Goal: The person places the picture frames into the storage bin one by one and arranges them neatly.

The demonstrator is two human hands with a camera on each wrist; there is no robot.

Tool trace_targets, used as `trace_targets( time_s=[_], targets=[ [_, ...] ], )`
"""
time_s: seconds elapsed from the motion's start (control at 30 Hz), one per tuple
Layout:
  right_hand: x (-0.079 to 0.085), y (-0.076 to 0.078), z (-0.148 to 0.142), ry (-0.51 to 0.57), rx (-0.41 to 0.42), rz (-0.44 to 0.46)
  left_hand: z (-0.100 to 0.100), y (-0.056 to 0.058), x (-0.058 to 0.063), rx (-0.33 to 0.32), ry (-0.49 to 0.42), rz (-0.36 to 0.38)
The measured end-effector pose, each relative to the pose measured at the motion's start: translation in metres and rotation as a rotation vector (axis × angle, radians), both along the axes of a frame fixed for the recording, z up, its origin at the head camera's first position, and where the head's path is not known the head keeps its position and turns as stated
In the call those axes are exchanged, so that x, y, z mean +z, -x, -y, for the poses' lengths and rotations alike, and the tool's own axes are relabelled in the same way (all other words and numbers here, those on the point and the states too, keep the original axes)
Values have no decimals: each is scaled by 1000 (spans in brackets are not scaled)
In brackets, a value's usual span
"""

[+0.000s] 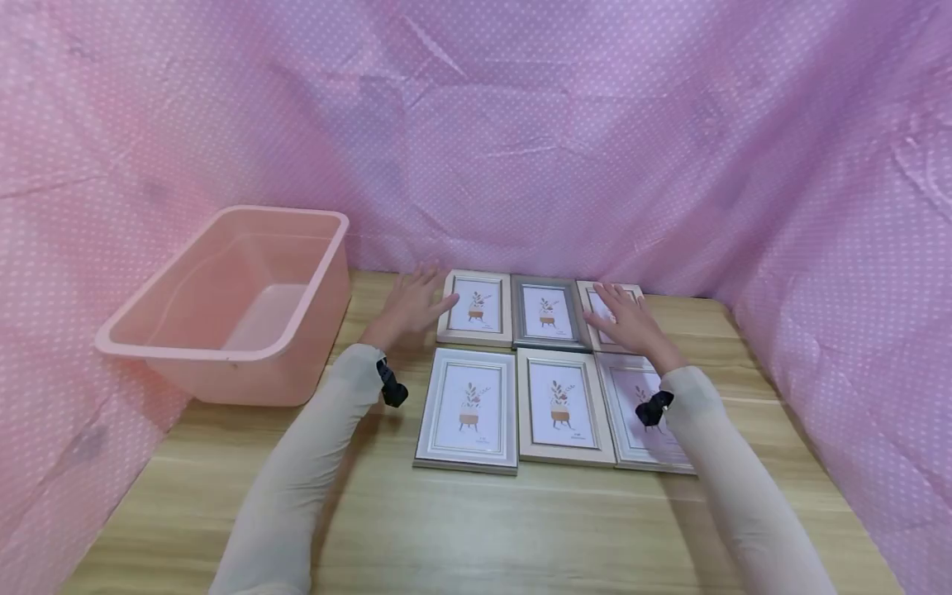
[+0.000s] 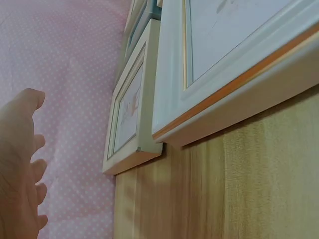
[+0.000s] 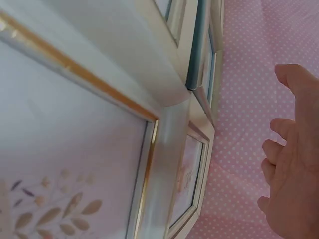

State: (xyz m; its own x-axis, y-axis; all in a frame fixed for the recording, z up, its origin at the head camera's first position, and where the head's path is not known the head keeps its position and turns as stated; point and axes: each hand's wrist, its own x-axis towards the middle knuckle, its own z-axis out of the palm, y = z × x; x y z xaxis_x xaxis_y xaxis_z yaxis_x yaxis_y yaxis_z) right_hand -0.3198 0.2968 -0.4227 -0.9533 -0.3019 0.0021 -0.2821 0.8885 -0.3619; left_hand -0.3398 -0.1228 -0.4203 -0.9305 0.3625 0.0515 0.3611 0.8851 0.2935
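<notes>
Picture frames lie flat in two rows of three, each with a potted-plant print. The back row has a cream frame point(image 1: 476, 307) on the left, a grey frame point(image 1: 549, 312) in the middle and another cream frame point(image 1: 632, 291) on the right. In front are a white frame point(image 1: 467, 409), a cream frame point(image 1: 567, 405) and a second white frame point(image 1: 632, 446). My left hand point(image 1: 412, 304), fingers spread, hovers beside the back left frame and holds nothing. With its fingers extended, my empty right hand point(image 1: 628, 321) is above the back right frame, partly hiding it.
A pink plastic tub point(image 1: 312, 318) stands on the left of the wooden table point(image 1: 476, 529). Pink dotted cloth point(image 1: 521, 149) hangs behind and along both sides. Each wrist wears a black strap, and the right forearm covers part of the front right frame.
</notes>
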Motion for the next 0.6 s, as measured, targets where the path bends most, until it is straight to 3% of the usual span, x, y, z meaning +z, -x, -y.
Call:
trace_targets(
  time_s=[0.27,0.4,0.6],
  targets=[
    [18,3,6,23,34,61,5,5,15,-7,-28,37],
    [30,5,11,71,36,71,5,6,35,-1,-37,62],
    [48,6,32,178,40,54,9,0,81,13,-76,39]
  ],
)
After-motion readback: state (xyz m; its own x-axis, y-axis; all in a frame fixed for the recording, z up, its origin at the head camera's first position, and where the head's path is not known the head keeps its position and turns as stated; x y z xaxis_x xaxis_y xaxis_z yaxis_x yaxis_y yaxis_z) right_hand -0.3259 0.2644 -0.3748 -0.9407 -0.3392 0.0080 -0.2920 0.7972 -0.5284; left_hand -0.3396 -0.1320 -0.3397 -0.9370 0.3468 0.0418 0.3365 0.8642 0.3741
